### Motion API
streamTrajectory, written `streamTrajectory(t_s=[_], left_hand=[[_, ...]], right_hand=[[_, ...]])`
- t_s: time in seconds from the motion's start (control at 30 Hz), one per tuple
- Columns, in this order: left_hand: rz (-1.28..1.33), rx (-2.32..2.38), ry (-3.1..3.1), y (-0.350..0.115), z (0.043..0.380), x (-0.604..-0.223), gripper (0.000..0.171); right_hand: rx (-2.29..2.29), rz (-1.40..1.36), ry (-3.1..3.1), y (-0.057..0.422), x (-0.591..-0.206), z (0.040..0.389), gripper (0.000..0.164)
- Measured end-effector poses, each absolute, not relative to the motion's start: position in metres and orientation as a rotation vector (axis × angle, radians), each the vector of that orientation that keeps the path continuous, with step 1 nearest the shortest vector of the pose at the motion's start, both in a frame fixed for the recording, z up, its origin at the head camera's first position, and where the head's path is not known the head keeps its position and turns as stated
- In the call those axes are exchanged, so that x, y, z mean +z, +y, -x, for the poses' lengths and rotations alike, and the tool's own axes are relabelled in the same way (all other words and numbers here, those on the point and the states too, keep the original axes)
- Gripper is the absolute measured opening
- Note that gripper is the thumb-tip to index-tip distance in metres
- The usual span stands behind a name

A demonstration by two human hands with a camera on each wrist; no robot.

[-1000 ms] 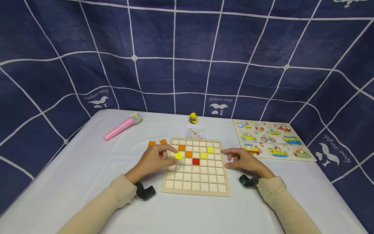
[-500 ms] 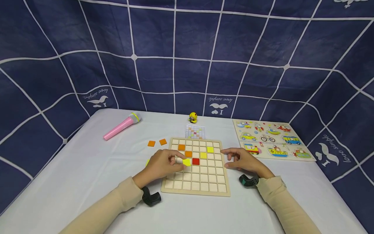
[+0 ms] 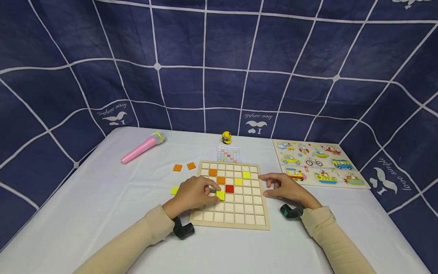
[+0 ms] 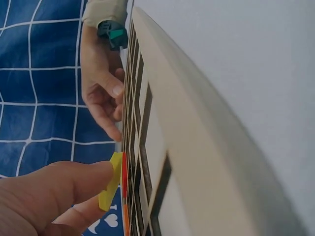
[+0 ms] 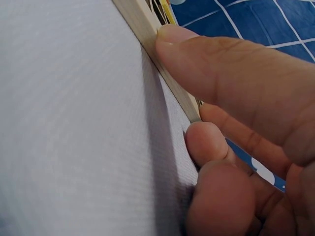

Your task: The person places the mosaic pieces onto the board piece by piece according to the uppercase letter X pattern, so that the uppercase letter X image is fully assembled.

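Left hand (image 3: 193,193) over the left part of the grid board (image 3: 230,224), fingertips pinching a yellow tile (image 3: 220,195). Tile sits tilted, just below-left of the red tile (image 3: 229,188); in the left wrist view it is held edge-on between thumb and finger, lower edge at or close to the board surface — contact hard to judge from that angle.

Right hand (image 3: 284,187) at the board's right edge, fingers loosely bent, holding nothing. Right wrist view shows the thumb pressed against the rim and a fingertip on the cloth beside it.

On the board: two orange tiles (image 3: 216,176) stepping diagonally in the upper left, two yellow tiles (image 3: 242,178) upper right of the red one.

Off the board, left: a loose yellow tile (image 3: 175,190) by the left hand, two orange tiles (image 3: 184,166) farther back. Pattern card (image 3: 228,154) behind the board, small yellow toy (image 3: 226,137) behind that. Pink microphone (image 3: 143,147) far left; vehicle puzzle (image 3: 318,163) to the right. White table (image 3: 102,205).
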State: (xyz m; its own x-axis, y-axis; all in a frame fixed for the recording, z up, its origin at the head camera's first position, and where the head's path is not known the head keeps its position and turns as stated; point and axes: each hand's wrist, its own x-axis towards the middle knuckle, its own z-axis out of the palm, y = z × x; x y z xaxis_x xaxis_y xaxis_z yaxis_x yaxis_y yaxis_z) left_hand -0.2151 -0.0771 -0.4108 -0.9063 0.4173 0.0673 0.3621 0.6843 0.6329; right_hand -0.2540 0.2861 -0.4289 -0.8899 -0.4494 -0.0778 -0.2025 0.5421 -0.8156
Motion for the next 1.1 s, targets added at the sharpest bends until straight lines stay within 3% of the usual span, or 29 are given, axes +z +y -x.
streamTrajectory(t_s=[0.8,1.1], left_hand=[[-0.654,0.940,2.778,-0.076,0.216,-0.412,0.029],[-0.943,0.979,2.617,-0.095,0.221,-0.398,0.038]], right_hand=[[-1.288,0.528,2.493,0.287,-0.426,0.252,0.060],[-1.299,0.546,2.482,0.286,-0.428,0.253,0.060]])
